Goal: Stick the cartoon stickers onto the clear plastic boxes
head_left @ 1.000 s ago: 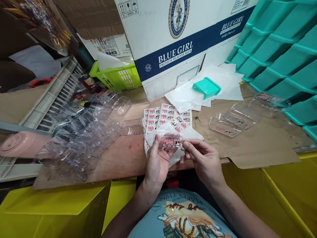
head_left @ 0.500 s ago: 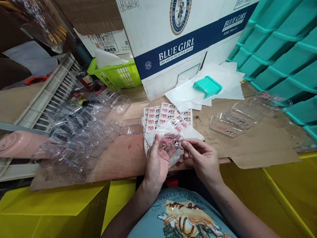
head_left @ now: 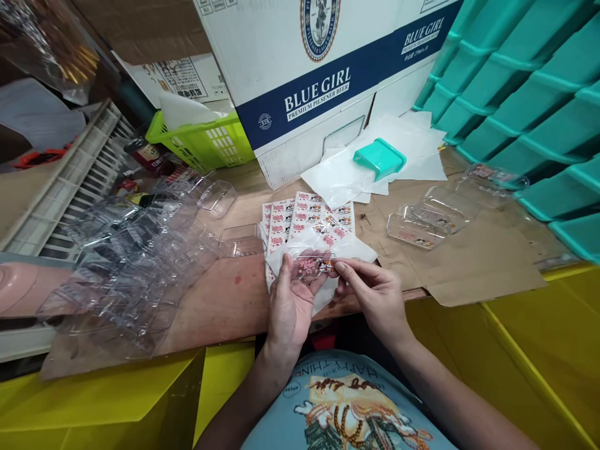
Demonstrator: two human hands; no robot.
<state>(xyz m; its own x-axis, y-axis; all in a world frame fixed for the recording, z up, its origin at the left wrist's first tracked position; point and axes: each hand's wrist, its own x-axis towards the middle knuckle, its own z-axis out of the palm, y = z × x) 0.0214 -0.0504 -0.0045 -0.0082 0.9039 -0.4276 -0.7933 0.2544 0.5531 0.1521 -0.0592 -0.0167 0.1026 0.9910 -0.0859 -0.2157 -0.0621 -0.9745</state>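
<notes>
Between my hands is a small clear plastic box (head_left: 313, 267) bearing a sticker with pink lettering and cartoon cats. My left hand (head_left: 291, 303) supports it from below and the left side, thumb along its edge. At its right end, the thumb and fingers of my right hand (head_left: 370, 289) pinch the corner by the cats. Just beyond lie printed sticker sheets (head_left: 307, 215) with the same cats, partly covered by whitish backing paper (head_left: 359, 250). A plain clear box (head_left: 241, 240) rests left of the sheets.
Many clear boxes (head_left: 140, 269) are heaped at left. Several stickered ones (head_left: 417, 228) lie on cardboard (head_left: 482, 269) at right. A teal tray (head_left: 380, 157) sits on white papers, before a beer carton (head_left: 319, 94). Teal bins (head_left: 525, 119) stand at right, a green basket (head_left: 201, 140) behind.
The whole view has shifted slightly, so the table things appear farther left. Both hands keep the same hold on the stickered box.
</notes>
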